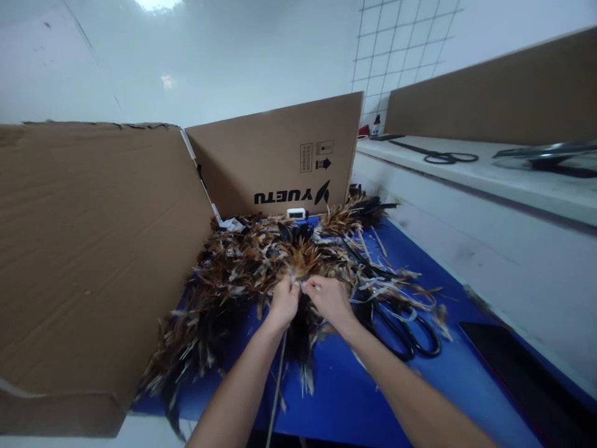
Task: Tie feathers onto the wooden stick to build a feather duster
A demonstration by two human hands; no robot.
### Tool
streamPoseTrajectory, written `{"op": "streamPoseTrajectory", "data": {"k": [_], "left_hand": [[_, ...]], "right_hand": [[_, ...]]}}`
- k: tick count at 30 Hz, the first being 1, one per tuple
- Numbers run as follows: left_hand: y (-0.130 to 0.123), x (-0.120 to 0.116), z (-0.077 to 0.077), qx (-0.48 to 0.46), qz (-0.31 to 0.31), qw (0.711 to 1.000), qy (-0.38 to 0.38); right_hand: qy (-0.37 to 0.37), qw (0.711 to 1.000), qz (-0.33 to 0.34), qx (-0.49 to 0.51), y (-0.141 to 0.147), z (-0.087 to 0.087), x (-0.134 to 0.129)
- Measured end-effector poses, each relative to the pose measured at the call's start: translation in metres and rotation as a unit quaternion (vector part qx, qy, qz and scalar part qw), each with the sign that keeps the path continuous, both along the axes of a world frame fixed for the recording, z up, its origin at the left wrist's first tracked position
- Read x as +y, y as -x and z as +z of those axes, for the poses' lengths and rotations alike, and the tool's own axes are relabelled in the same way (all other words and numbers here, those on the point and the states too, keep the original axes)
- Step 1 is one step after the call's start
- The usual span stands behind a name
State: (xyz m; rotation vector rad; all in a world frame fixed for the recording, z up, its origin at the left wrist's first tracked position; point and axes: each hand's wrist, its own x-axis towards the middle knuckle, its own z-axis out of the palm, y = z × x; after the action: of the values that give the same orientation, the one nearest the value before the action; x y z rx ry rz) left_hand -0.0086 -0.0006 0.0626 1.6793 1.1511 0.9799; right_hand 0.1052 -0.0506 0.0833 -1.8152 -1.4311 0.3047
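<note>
My left hand (pixel 285 300) is closed in a pinch at the base of a feather bunch (pixel 301 258) with orange-brown and black tips. Close beside it, my right hand (pixel 330 300) also pinches, its fingertips at the same base. Something small and whitish shows between the fingertips, too small to name. From under my left hand a pale cord (pixel 278 389) runs down to the front edge. Brown and black feathers (pixel 237 252) are heaped around both hands. Right of my right wrist lie black-handled scissors (pixel 405 333), partly covered by feathers and pale strips.
Cardboard panels stand at the left (pixel 97 261) and the back (pixel 261 155) of the blue tabletop (pixel 336 398). A small white device (pixel 296 213) sits behind the heap. At right lies a dark flat object (pixel 522 373); other scissors (pixel 443 155) rest on the white ledge (pixel 489 180).
</note>
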Motion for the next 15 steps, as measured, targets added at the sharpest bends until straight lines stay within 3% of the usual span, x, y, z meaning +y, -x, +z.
{"op": "streamPoseTrajectory", "data": {"k": [5, 15], "left_hand": [[-0.003, -0.007, 0.007, 0.129, -0.001, 0.988, -0.086], [-0.012, -0.032, -0.001, 0.221, 0.037, 0.951, -0.214]], "right_hand": [[-0.027, 0.999, 0.022, 0.036, 0.0, -0.005, -0.004], [-0.064, 0.982, 0.064, 0.166, 0.0, -0.028, -0.001]]}}
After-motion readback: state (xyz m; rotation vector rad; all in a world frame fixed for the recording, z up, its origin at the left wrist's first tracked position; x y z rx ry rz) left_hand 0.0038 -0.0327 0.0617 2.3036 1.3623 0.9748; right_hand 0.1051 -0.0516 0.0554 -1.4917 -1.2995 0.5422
